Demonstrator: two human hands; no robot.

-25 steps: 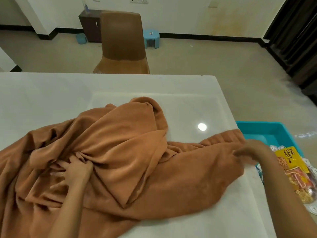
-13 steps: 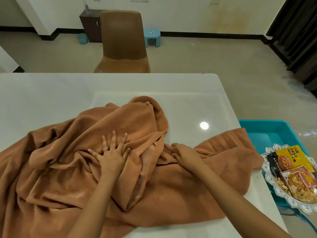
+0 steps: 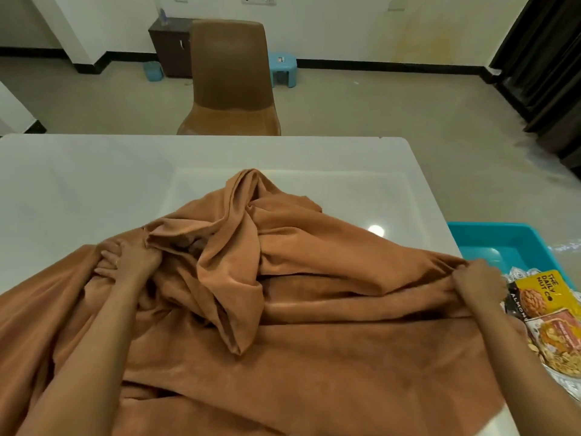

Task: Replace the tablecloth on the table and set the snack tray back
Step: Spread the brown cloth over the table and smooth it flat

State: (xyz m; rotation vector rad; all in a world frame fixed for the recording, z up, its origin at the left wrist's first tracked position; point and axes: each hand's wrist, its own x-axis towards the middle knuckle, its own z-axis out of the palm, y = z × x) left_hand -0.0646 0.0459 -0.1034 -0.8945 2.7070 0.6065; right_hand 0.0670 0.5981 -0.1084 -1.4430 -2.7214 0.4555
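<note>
Both forearms bare — no sleeves visible; left hand (image 3: 130, 259) wears thin ring; right hand (image 3: 478, 283) unadorned.

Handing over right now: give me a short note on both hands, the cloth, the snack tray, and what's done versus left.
Left hand: clenched in a bunched fold of the brown tablecloth.
Right hand: gripping the cloth's edge at the right side of the white table.
Cloth: on the table, crumpled, far half bare.
Snack tray: off the table to the right, by the teal tub, packets in it.
Left: spread and smooth cloth, return tray.
</note>
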